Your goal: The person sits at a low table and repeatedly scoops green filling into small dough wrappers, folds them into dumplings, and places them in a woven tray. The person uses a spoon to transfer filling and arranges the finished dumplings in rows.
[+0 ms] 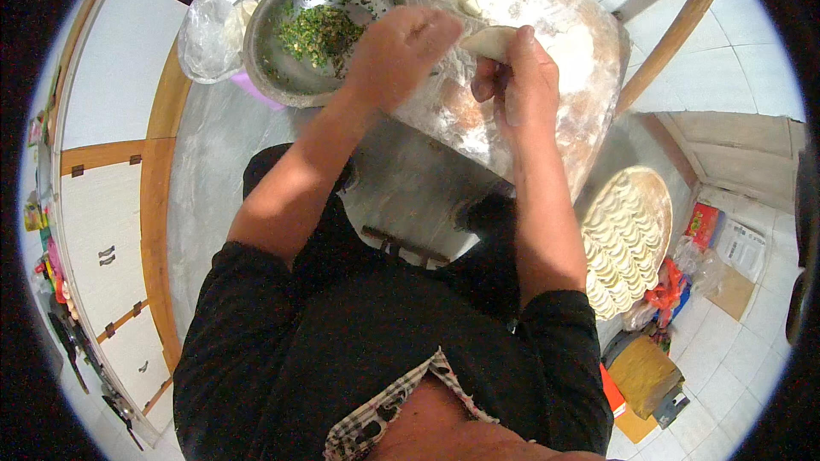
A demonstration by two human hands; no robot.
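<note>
My right hand (528, 80) holds a folded dough wrapper (490, 43), like a dumpling, between thumb and fingers above a floured wooden board (461, 109). Blurred, my left hand (410, 54) is beside the dumpling's left end, over the right rim of a metal bowl; its fingertips are not clear, and whether they touch the dough cannot be told. In the metal bowl (256, 57) lies chopped green filling (320, 35). Small dough pieces (471, 0) and white flour lie at the board's far side.
Left of the metal bowl is a plastic-covered bowl (205, 45) with something pale, perhaps dough, inside. A round tray (660, 205) on the right bears rows of shaped dumplings (618, 243). A wooden pole (672, 32) slants beyond the board. White cabinets (102, 218) stand at the left.
</note>
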